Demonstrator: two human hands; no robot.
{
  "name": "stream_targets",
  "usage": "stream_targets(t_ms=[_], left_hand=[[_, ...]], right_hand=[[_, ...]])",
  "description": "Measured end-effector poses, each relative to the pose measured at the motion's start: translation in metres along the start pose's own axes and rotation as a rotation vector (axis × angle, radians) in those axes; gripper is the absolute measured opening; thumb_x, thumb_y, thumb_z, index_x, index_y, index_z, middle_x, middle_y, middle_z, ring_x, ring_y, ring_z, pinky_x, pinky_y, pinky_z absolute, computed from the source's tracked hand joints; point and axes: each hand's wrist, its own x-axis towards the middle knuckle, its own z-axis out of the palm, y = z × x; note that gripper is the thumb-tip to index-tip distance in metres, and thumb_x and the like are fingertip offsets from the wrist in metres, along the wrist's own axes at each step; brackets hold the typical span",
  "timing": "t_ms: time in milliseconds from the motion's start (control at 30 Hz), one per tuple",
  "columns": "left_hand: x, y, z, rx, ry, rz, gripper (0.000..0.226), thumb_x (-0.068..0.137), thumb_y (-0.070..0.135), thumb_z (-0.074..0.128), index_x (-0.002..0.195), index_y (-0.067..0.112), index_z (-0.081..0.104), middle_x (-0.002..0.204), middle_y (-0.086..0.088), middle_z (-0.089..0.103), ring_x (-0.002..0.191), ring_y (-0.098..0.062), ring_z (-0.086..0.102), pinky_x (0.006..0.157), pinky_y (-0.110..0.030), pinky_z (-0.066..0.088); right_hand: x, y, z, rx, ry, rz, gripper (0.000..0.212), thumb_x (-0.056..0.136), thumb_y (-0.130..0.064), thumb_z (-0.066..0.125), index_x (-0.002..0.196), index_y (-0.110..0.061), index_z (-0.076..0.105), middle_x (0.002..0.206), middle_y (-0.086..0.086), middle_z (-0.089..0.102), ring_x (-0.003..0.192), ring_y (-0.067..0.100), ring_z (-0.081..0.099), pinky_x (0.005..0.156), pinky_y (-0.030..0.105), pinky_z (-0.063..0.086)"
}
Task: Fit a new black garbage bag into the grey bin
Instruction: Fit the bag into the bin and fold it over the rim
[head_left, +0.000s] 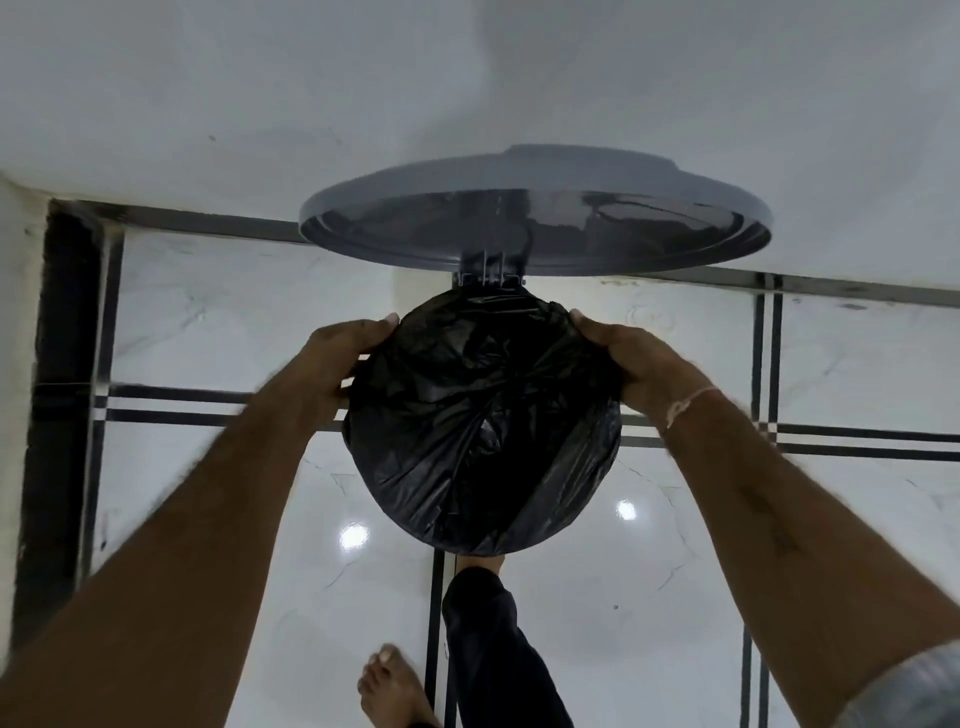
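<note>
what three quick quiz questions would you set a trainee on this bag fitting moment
1. True or false: the grey lid stands open.
2. Where do the left hand and right hand grip the black garbage bag? A) on opposite sides of its stretched mouth B) both at the near edge C) neither touches it
3. Which wrist wears the thread band?

Key: 1 true; 2 A; 3 the right wrist.
</note>
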Motion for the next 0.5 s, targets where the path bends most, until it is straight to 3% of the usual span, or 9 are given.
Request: stream_targets(t_ms=[67,167,233,300,333,367,400,467,500], left_hand=[[-0.002,0.000,0.003,-0.020,0.006,-0.020,0.044,0.088,0.056,0.072,0.110,0.019,0.078,0.113,0.004,0.075,0.104,-0.019,0.066,0.090,-0.037,0.054],[-0.005,0.004,0.011,-0.059,0.093,0.057,0.043,0.094,0.056,0.065,0.113,0.019,0.076,0.104,0.006,0.073,0.095,-0.015,0.064,0.077,-0.030,0.052],[-0.008,-0.005,0.013,0.006,0.203,0.254,0.043,0.101,0.055,0.054,0.118,0.021,0.074,0.113,0.005,0.073,0.100,-0.014,0.065,0.086,-0.035,0.053],[-0.015,-0.029,0.011,0.155,0.368,0.501,0.040,0.105,0.050,0.047,0.131,0.030,0.068,0.130,0.004,0.065,0.118,-0.014,0.059,0.105,-0.040,0.049],[-0.020,-0.042,0.011,0.236,0.417,0.598,0.039,0.105,0.049,0.044,0.137,0.035,0.063,0.133,0.002,0.058,0.123,-0.015,0.055,0.108,-0.039,0.046],[-0.022,-0.056,0.013,0.311,0.431,0.655,0.041,0.106,0.048,0.042,0.142,0.040,0.057,0.133,0.001,0.053,0.126,-0.018,0.052,0.108,-0.040,0.046],[-0.022,-0.067,0.015,0.373,0.423,0.680,0.042,0.106,0.049,0.039,0.146,0.042,0.052,0.133,-0.001,0.050,0.127,-0.021,0.051,0.106,-0.042,0.046],[-0.020,-0.081,0.023,0.443,0.406,0.695,0.044,0.108,0.046,0.035,0.151,0.044,0.045,0.131,-0.001,0.049,0.124,-0.020,0.052,0.100,-0.039,0.048],[-0.018,-0.084,0.026,0.432,0.413,0.691,0.044,0.109,0.044,0.035,0.152,0.042,0.044,0.128,0.000,0.051,0.120,-0.016,0.054,0.096,-0.033,0.048]], right_hand=[[0.009,-0.001,0.002,0.000,0.004,0.022,0.037,0.097,-0.037,0.072,0.111,-0.004,0.077,0.115,0.012,0.080,0.098,0.022,0.079,0.083,0.034,0.064],[0.023,0.001,0.006,-0.063,0.141,-0.069,0.039,0.096,-0.038,0.075,0.107,-0.001,0.078,0.114,0.017,0.079,0.099,0.025,0.076,0.094,0.037,0.062],[0.014,0.011,0.011,-0.296,0.402,-0.298,0.034,0.100,-0.041,0.067,0.091,-0.009,0.075,0.097,0.010,0.076,0.097,0.026,0.070,0.094,0.038,0.058],[-0.024,0.038,0.023,-0.517,0.698,-0.684,0.029,0.102,-0.044,0.060,0.098,-0.018,0.069,0.101,0.000,0.069,0.100,0.023,0.066,0.091,0.040,0.055],[-0.048,0.052,0.037,-0.490,0.658,-0.852,0.026,0.101,-0.044,0.061,0.104,-0.020,0.068,0.105,-0.001,0.068,0.101,0.021,0.066,0.089,0.038,0.055],[-0.066,0.064,0.052,-0.451,0.498,-0.933,0.023,0.101,-0.043,0.062,0.109,-0.023,0.069,0.106,-0.002,0.069,0.101,0.018,0.068,0.089,0.034,0.055],[-0.075,0.071,0.067,-0.440,0.293,-0.897,0.023,0.100,-0.045,0.063,0.113,-0.027,0.070,0.107,-0.005,0.071,0.101,0.014,0.069,0.089,0.030,0.055],[-0.073,0.073,0.096,-0.515,-0.055,-0.592,0.029,0.100,-0.053,0.057,0.122,-0.039,0.069,0.110,-0.011,0.071,0.105,0.010,0.068,0.091,0.026,0.052],[-0.062,0.067,0.105,-0.514,-0.136,-0.428,0.033,0.102,-0.057,0.051,0.128,-0.043,0.066,0.115,-0.010,0.070,0.108,0.011,0.066,0.091,0.028,0.050]])
